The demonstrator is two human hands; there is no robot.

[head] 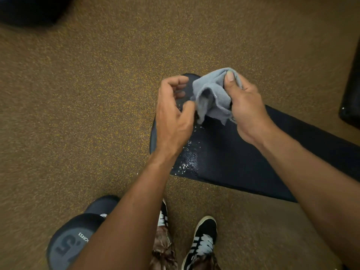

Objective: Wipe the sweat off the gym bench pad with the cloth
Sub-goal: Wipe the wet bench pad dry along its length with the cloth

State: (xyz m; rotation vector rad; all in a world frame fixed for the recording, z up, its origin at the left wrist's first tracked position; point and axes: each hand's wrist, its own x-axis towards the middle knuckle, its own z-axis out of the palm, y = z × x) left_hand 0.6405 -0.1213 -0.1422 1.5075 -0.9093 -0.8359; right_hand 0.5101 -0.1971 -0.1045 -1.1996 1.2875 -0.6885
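Note:
A black gym bench pad (233,152) runs from the centre toward the right edge, with glistening sweat droplets (190,158) near its left end. Above that end hangs a crumpled grey cloth (212,96). My right hand (245,106) grips its upper right part, thumb pressed on the fabric. My left hand (175,114) hovers just left of the cloth with fingers loosely curled; its thumb lies at the cloth's lower left edge, and I cannot tell if it pinches the fabric. The cloth is off the pad surface.
Speckled brown rubber floor (87,94) surrounds the bench. A dark dumbbell marked 5 (76,234) lies at the lower left beside my black-and-white shoes (202,242). A dark object (350,98) stands at the right edge and another (29,10) at the top left.

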